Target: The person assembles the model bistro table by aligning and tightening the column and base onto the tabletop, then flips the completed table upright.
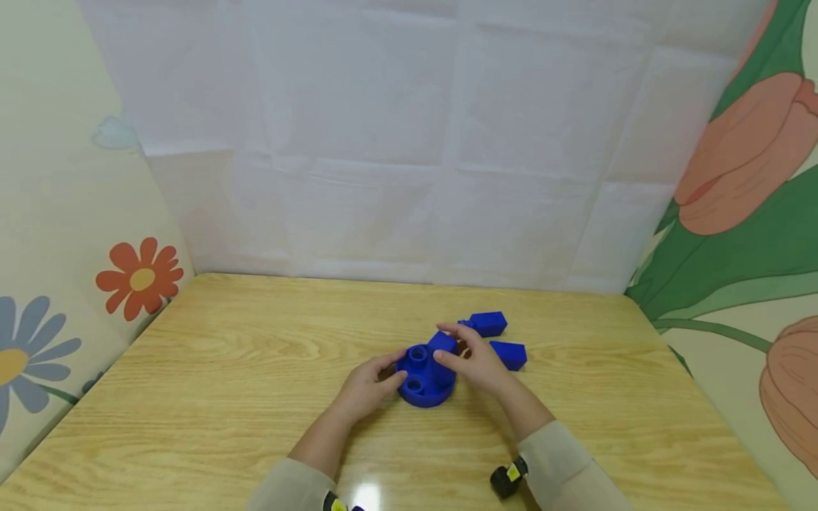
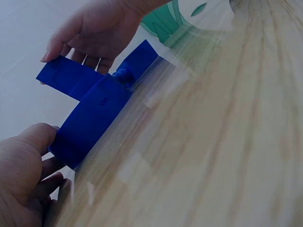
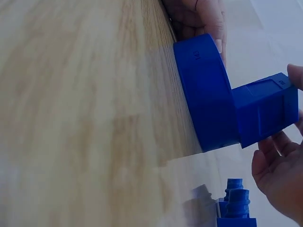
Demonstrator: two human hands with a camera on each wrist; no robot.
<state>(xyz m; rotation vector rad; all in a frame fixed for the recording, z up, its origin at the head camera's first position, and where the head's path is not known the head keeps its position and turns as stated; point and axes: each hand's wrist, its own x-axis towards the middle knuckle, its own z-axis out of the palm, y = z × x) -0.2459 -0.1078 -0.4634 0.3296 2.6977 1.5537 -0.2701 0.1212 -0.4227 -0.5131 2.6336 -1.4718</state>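
Note:
A round blue base (image 1: 427, 399) with raised ring sockets lies on the table. My left hand (image 1: 366, 390) holds its left side, with the thumb and fingers at the rim. Upright on the right part of the base stands a blue rectangular block (image 1: 442, 344); its lower end is hidden at the base. My right hand (image 1: 481, 363) grips this block near the top, between thumb and fingers. In the right wrist view the block (image 3: 267, 109) meets the top of the base (image 3: 206, 94) directly.
Two more blue blocks lie right of the base, one farther back (image 1: 489, 323) and one nearer (image 1: 510, 355). Threaded screw ends (image 3: 236, 201) show on them in the right wrist view. A white sheet (image 1: 383, 142) hangs behind the wooden table (image 1: 224, 397).

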